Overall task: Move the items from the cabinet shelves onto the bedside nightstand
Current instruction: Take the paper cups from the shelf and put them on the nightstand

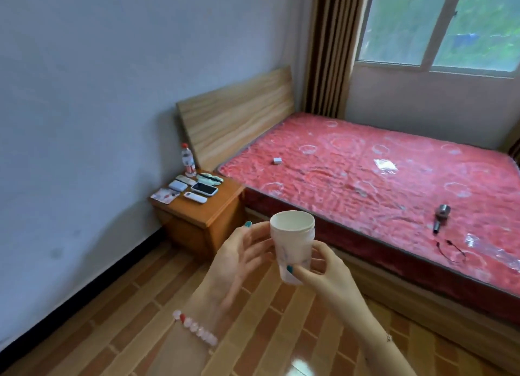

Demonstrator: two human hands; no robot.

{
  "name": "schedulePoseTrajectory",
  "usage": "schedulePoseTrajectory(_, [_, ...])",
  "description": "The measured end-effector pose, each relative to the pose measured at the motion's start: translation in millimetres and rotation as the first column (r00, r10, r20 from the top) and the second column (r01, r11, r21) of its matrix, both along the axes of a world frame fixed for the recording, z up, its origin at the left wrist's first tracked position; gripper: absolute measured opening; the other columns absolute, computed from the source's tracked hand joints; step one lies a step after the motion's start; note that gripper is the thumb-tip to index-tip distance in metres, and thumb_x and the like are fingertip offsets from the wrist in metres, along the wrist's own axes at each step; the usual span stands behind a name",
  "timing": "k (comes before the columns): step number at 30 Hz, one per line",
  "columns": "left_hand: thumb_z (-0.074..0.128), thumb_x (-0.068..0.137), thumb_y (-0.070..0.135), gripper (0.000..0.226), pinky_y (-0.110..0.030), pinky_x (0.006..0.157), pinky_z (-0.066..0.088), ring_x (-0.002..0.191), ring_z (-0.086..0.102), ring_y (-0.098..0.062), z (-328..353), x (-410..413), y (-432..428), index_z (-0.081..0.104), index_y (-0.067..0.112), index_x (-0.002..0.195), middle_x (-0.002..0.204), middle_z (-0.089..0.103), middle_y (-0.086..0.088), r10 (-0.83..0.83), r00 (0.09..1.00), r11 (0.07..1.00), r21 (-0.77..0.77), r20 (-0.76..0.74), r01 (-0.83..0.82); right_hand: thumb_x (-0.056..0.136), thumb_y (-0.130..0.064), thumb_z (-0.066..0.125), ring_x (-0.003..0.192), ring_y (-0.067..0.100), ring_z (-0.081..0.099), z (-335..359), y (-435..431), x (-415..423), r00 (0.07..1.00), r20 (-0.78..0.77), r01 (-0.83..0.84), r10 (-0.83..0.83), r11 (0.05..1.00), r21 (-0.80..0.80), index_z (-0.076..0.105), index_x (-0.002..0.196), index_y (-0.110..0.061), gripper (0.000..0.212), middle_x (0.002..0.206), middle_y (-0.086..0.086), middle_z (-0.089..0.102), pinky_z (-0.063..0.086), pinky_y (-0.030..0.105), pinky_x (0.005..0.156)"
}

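Observation:
A white paper cup [292, 243] is held upright in front of me, above the floor. My right hand [323, 268] grips its lower part between thumb and fingers. My left hand [239, 252] touches the cup's left side with its fingers spread. The wooden nightstand [202, 221] stands beyond the cup, against the wall beside the bed. On its top lie a water bottle [188, 159], a black phone [204, 189], a white remote [195, 197], a grey case [177, 185], a card [164, 196] and a light green item [209, 178].
A bed with a red mattress [365, 184] fills the right side, with a wooden headboard [236, 114]. On the mattress lie a small box [277, 161], a metal tool [440, 216] and a cable [450, 250]. The floor [126, 319] is brick-patterned tile.

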State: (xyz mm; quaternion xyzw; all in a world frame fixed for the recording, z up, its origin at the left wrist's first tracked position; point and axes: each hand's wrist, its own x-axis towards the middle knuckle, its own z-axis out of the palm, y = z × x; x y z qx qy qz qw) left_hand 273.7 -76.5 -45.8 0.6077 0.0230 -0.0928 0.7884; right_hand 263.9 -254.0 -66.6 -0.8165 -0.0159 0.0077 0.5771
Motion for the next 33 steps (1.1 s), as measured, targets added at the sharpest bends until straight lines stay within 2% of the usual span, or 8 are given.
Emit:
schedulePoseTrajectory(4, [0.026, 0.102, 0.034, 0.044, -0.042, 0.104, 0.042, 0.114, 0.060, -0.017, -10.3, 7.2, 44.9, 0.060, 0.015, 0.124, 0.119, 0.067, -0.001, 0.169, 0.985, 0.986, -0.005, -0.037, -0.169, 0.075, -0.025, 0.074, 0.086, -0.006, 0.060, -4.9, 46.1, 36.9, 0.986, -0.025, -0.164, 0.163, 0.986, -0.030, 0.055, 0.108, -0.033, 0.039, 0.100, -0.015, 0.065, 0.049, 0.012, 0.065])
schedulePoseTrajectory(9, [0.032, 0.101, 0.033, 0.041, -0.042, 0.104, 0.043, 0.112, 0.061, -0.017, -17.2, 40.2, 81.0, 0.063, 0.015, 0.120, 0.118, 0.068, 0.000, 0.327, 0.943, 0.944, -0.029, -0.068, -0.330, 0.075, -0.025, 0.073, 0.093, 0.001, 0.060, -16.4, 89.7, 96.6, 0.955, -0.026, -0.297, 0.296, 0.952, -0.072, 0.055, 0.114, -0.028, 0.044, 0.105, -0.014, 0.063, 0.051, 0.020, 0.077])
schedulePoseTrajectory(12, [0.035, 0.101, 0.033, 0.039, -0.044, 0.104, 0.042, 0.114, 0.060, -0.021, -19.0, 75.9, 95.2, 0.063, 0.013, 0.119, 0.120, 0.067, -0.002, 0.403, 0.909, 0.913, -0.026, -0.104, -0.408, 0.076, -0.025, 0.072, 0.092, -0.002, 0.060, -21.7, 106.8, 140.0, 0.934, -0.028, -0.357, 0.356, 0.932, -0.062, 0.054, 0.115, -0.031, 0.043, 0.103, -0.016, 0.063, 0.051, 0.017, 0.073])
schedulePoseTrajectory(19, [0.038, 0.100, 0.028, 0.034, -0.048, 0.103, 0.042, 0.113, 0.060, -0.023, -15.5, 167.3, 115.3, 0.064, 0.011, 0.114, 0.119, 0.066, -0.006, 0.472, 0.871, 0.880, 0.009, -0.135, -0.475, 0.076, -0.025, 0.073, 0.089, -0.003, 0.062, -28.2, 130.4, 239.3, 0.906, -0.071, -0.416, 0.418, 0.908, 0.043, 0.055, 0.111, -0.036, 0.041, 0.100, -0.015, 0.066, 0.052, 0.016, 0.069])
schedulePoseTrajectory(23, [0.038, 0.100, 0.027, 0.032, -0.046, 0.102, 0.043, 0.112, 0.060, -0.022, -20.0, 216.7, 125.1, 0.064, 0.013, 0.114, 0.118, 0.066, -0.005, 0.494, 0.858, 0.868, 0.020, -0.145, -0.496, 0.074, -0.026, 0.072, 0.091, -0.001, 0.061, -31.7, 144.4, 294.6, 0.893, -0.078, -0.443, 0.442, 0.897, 0.011, 0.056, 0.110, -0.034, 0.040, 0.099, -0.017, 0.065, 0.052, 0.020, 0.075])
schedulePoseTrajectory(27, [0.040, 0.099, 0.030, 0.033, -0.047, 0.103, 0.043, 0.113, 0.060, -0.022, -33.2, 255.9, 143.5, 0.063, 0.013, 0.116, 0.119, 0.065, -0.004, 0.528, 0.828, 0.845, 0.025, -0.191, -0.534, 0.075, -0.029, 0.070, 0.093, -0.001, 0.060, -44.6, 164.1, 338.6, 0.866, -0.111, -0.493, 0.488, 0.870, -0.022, 0.055, 0.109, -0.036, 0.038, 0.100, -0.019, 0.064, 0.051, 0.017, 0.073])
schedulePoseTrajectory(30, [0.041, 0.099, 0.031, 0.033, -0.048, 0.103, 0.042, 0.115, 0.058, -0.023, -46.5, 281.3, 160.1, 0.061, 0.012, 0.117, 0.122, 0.063, -0.006, 0.549, 0.803, 0.828, 0.014, -0.231, -0.561, 0.076, -0.031, 0.070, 0.095, 0.000, 0.059, -57.2, 183.9, 368.5, 0.844, -0.145, -0.526, 0.516, 0.849, -0.046, 0.053, 0.115, -0.033, 0.042, 0.105, -0.018, 0.062, 0.051, 0.017, 0.074])
schedulePoseTrajectory(33, [0.040, 0.099, 0.029, 0.028, -0.047, 0.103, 0.042, 0.114, 0.058, -0.023, -59.3, 309.5, 177.5, 0.062, 0.015, 0.110, 0.121, 0.062, -0.005, 0.568, 0.777, 0.809, 0.007, -0.272, -0.588, 0.076, -0.034, 0.069, 0.099, 0.003, 0.057, -73.2, 207.9, 399.3, 0.832, -0.194, -0.541, 0.520, 0.837, -0.076, 0.050, 0.118, -0.031, 0.047, 0.111, -0.013, 0.058, 0.053, 0.021, 0.076])
